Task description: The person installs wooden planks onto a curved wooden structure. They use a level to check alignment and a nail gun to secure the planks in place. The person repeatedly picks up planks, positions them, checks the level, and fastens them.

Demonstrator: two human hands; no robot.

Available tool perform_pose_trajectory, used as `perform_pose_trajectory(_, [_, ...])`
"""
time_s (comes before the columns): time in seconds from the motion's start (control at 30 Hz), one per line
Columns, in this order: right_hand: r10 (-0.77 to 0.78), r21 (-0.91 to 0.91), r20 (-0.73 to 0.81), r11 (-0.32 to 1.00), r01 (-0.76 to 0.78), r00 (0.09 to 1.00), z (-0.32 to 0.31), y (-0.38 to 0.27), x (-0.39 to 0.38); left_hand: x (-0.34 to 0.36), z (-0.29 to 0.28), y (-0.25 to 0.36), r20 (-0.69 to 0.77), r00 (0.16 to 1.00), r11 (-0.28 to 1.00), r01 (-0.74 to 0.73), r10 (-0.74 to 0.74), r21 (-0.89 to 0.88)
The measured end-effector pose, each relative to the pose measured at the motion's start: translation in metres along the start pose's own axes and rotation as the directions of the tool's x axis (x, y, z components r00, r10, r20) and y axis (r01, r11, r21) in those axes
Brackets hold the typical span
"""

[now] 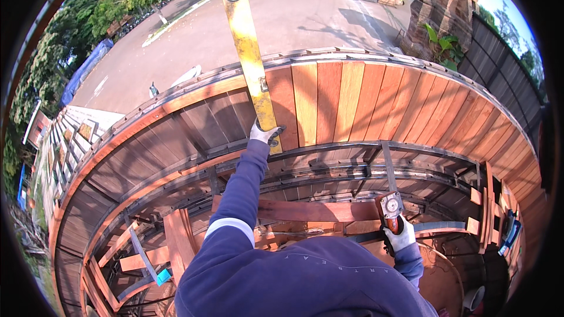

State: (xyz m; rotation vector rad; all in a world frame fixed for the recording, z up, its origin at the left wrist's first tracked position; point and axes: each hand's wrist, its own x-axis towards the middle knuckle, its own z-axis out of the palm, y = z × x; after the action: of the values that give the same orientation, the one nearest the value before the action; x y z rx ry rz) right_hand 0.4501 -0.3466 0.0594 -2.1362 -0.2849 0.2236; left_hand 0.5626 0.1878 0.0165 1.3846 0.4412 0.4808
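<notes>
My left arm reaches far forward, and my left hand (pixel 262 133), in a white glove with dark fingertips, is closed round the lower end of a long yellow spirit level (pixel 249 50). The worn level stands steeply against a curved wall of wooden slats (pixel 346 100) and rises well above its top edge. Lower and to the right, my gloved right hand (pixel 400 235) grips what looks like an angle grinder (pixel 390 205), with a grey metal head and a red body. My fingers hide much of its body; its disc cannot be made out.
Curved metal rails (pixel 329 170) run behind the slats. A reddish plank (pixel 320 211) lies across in front of me. At the left are loose boards (pixel 179 238) and a turquoise-ended bar (pixel 163 277); a blue tool (pixel 510 233) hangs at the right. Beyond the wall lies a paved yard (pixel 311 9).
</notes>
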Motion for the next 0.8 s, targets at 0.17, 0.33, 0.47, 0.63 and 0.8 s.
perform_pose_trajectory(0.17, [0.03,0.003,0.018,1.0,-0.03,0.999,0.0,0.0,0.001,0.009,-0.014,-0.011,0.058,0.997,0.994,-0.064,0.059,0.087])
perform_pose_trajectory(0.33, [0.154,-0.003,0.085,0.988,-0.154,0.984,-0.004,-0.026,0.001,0.015,-0.012,-0.016,-0.007,1.0,0.985,0.014,-0.013,0.175])
perform_pose_trajectory(0.47, [-0.003,-0.033,0.026,0.999,0.004,1.0,0.0,0.001,-0.002,0.013,-0.007,-0.012,0.013,0.999,0.983,-0.036,0.035,0.179])
perform_pose_trajectory(0.63, [0.222,-0.049,0.112,0.975,-0.218,0.968,-0.004,-0.04,-0.003,0.01,-0.012,-0.012,0.059,0.997,0.99,-0.048,0.041,0.136])
perform_pose_trajectory(0.8, [0.05,-0.068,0.069,0.997,-0.045,0.996,0.006,-0.018,-0.003,0.012,-0.01,-0.011,0.038,0.999,0.983,-0.039,0.033,0.177])
